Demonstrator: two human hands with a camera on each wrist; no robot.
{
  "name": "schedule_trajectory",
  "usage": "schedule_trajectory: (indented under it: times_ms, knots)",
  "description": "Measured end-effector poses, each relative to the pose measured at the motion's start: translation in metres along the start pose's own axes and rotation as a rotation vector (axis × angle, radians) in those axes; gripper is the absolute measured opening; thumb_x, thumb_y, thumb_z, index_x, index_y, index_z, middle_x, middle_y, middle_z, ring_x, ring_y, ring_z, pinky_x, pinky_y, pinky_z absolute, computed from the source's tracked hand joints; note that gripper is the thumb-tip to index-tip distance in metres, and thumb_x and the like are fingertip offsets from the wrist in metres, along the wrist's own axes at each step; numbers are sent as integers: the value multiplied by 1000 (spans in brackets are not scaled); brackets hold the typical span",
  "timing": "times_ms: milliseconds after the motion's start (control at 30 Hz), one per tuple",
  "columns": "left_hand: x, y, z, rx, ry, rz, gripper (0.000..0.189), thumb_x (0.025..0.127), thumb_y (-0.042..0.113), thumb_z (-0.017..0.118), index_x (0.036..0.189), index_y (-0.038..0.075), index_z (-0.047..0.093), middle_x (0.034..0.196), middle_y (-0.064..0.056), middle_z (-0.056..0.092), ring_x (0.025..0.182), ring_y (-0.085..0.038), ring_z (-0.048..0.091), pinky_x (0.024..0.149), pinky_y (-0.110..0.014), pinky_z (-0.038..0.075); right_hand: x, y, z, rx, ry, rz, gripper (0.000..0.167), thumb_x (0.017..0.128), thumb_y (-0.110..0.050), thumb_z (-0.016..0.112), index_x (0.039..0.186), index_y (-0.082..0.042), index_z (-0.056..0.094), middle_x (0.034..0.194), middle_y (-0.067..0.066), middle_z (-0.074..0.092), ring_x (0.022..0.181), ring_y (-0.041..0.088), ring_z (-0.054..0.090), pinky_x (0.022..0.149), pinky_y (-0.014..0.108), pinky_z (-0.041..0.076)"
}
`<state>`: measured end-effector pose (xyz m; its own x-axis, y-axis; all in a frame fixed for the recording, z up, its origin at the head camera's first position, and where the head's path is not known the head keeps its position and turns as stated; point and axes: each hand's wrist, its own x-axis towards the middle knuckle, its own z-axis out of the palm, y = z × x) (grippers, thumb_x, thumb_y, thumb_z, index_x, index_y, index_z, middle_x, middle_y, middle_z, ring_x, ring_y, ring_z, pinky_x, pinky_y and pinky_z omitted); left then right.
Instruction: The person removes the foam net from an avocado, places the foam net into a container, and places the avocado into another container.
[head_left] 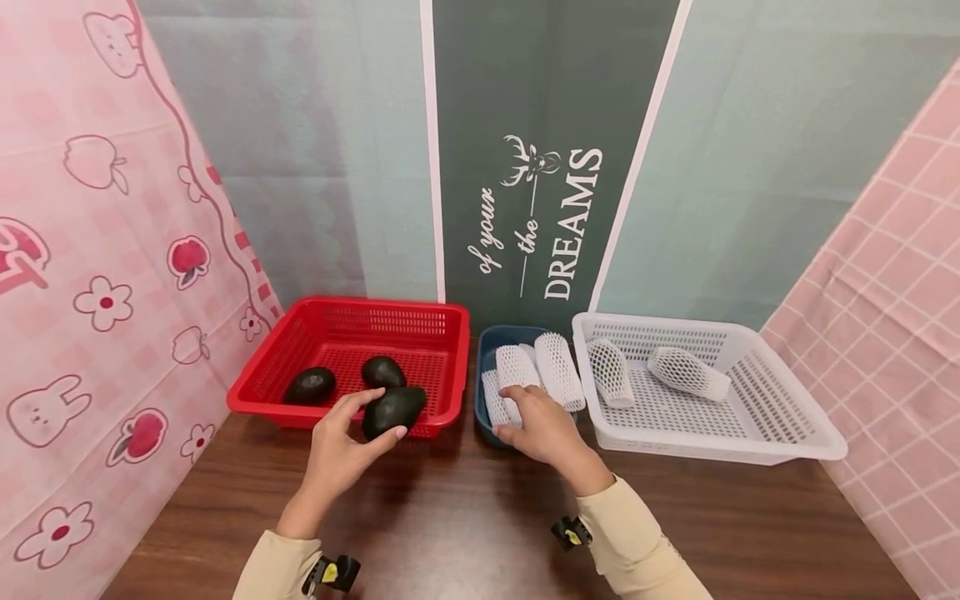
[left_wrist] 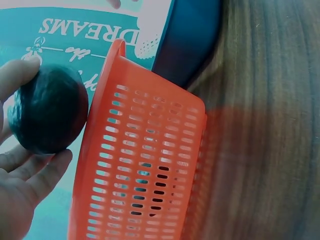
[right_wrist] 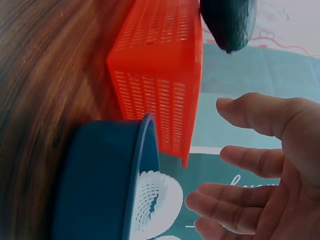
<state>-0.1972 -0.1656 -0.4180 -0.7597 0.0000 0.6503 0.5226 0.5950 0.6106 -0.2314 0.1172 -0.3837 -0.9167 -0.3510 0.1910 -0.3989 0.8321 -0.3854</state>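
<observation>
My left hand (head_left: pixel 337 454) grips a dark green avocado (head_left: pixel 395 412) between thumb and fingers, over the near rim of the red basket (head_left: pixel 255 398). The left wrist view shows this avocado (left_wrist: pixel 49 110) beside the basket wall. Two more avocados, one at the left (head_left: pixel 310 386) and one nearer the middle (head_left: pixel 383 372), lie inside. My right hand (head_left: pixel 546 429) hovers over the blue bin (head_left: pixel 481 354), which holds several white foam net sleeves (head_left: pixel 558 367). Its fingers are spread apart and hold nothing in the right wrist view, close to one sleeve (right_wrist: pixel 162 205).
To the right stands a white basket (head_left: pixel 720 446) with two avocados in foam nets, one upright-leaning (head_left: pixel 611 373) and one lying (head_left: pixel 687 372). All containers sit on a brown wooden table (head_left: pixel 450 533) against a green printed cloth. Pink patterned cloths hang at both sides.
</observation>
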Motion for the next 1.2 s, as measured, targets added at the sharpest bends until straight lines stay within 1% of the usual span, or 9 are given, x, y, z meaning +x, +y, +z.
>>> schedule_trajectory:
  times_ms: [167, 267, 367, 467, 600, 833, 933, 1033, 1200]
  knots:
    - [11, 0, 4, 10, -14, -16, 62, 61, 17, 88, 116, 7, 63, 108, -6, 61, 89, -16, 56, 67, -34, 52, 7, -12, 2, 18, -14, -32, 48, 76, -29, 75, 117, -8, 60, 99, 12, 59, 85, 26, 58, 73, 42, 48]
    - [17, -1, 7, -6, -34, -31, 68, 63, 18, 87, 123, 7, 59, 115, -9, 59, 95, -20, 56, 71, -41, 52, 9, -18, 2, 35, -28, -43, 49, 77, -30, 74, 118, -9, 59, 100, 12, 59, 85, 25, 58, 73, 41, 48]
    - [21, -3, 10, -17, -43, -35, 68, 65, 19, 86, 126, 6, 57, 121, -11, 55, 102, -24, 55, 76, -43, 51, 11, -21, 3, 42, -36, -42, 48, 77, -31, 73, 118, -10, 59, 101, 12, 59, 85, 24, 57, 74, 40, 48]
    - [22, -4, 11, -15, -36, -22, 61, 67, 17, 85, 122, 5, 59, 120, -12, 55, 102, -27, 55, 76, -43, 51, 10, -21, 5, 45, -41, -45, 47, 77, -30, 73, 118, -11, 59, 101, 12, 59, 84, 23, 57, 73, 40, 48]
    - [21, -5, 10, 12, -34, 5, 53, 69, 17, 83, 116, 6, 62, 116, -12, 57, 97, -27, 56, 72, -43, 51, 9, -20, 6, 52, -36, -59, 46, 77, -29, 74, 117, -10, 60, 100, 12, 59, 85, 24, 57, 73, 41, 48]
    - [21, -6, 9, 48, -56, 39, 47, 69, 17, 82, 111, 5, 65, 114, -15, 58, 103, -25, 55, 74, -43, 51, 6, -20, 6, 63, -41, -69, 46, 77, -29, 74, 117, -10, 60, 102, 11, 59, 88, 25, 58, 76, 41, 48]
    - [20, -2, 10, 59, -79, 55, 47, 69, 17, 82, 111, 4, 64, 113, -14, 59, 103, -26, 55, 79, -44, 49, 1, -17, 4, 61, -37, -67, 47, 77, -29, 74, 117, -10, 60, 103, 11, 59, 90, 25, 57, 76, 41, 47]
    - [18, 8, 13, 78, -110, 69, 48, 70, 19, 82, 112, 4, 64, 113, -14, 58, 104, -27, 55, 84, -46, 47, -6, -12, 1, 50, -30, -57, 47, 76, -28, 75, 117, -9, 60, 103, 10, 59, 91, 24, 58, 76, 41, 47]
    - [15, 26, 19, 138, -171, 76, 52, 69, 24, 82, 115, 6, 63, 115, -13, 57, 105, -27, 54, 83, -45, 48, -15, -2, -4, 14, 7, -25, 48, 75, -27, 76, 116, -8, 60, 104, 11, 59, 87, 25, 59, 74, 41, 48]
